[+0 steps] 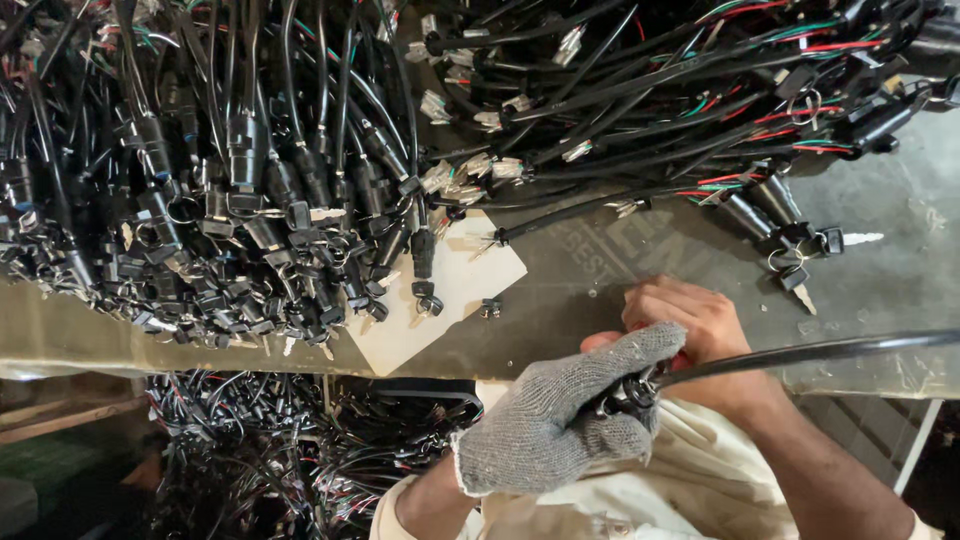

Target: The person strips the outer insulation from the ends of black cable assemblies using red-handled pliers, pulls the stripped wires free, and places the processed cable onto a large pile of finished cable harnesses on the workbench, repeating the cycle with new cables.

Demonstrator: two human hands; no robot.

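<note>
Your left hand (pixel 575 420), in a grey knit glove, is clenched around the black plug end (pixel 628 392) of a cable (pixel 800 352) that runs off to the right edge. Your bare right hand (pixel 700 335) sits right behind it, fingers curled and touching the same plug end; something red shows between the two hands, too hidden to name. Can't tell if the right fingers actually pinch anything or just brace.

So the cable is in hand, at the near edge of the table (pixel 600 270), just above your lap.

Step looks like work on the plug end itself, fitting or checking it, judged from both hands closing on one spot. Mid-step, not finished.

Next move likely calls for a firm left grip to stop the plug turning while the right fingertips do the fine part. Keep the cable's free run clear of the table edge.

Around you: a big heap of similar cables (pixel 230 180) with keys on the left, another pile (pixel 700 90) at top right, a piece of cardboard (pixel 450 300) between, more cables on the floor (pixel 300 450).
</note>
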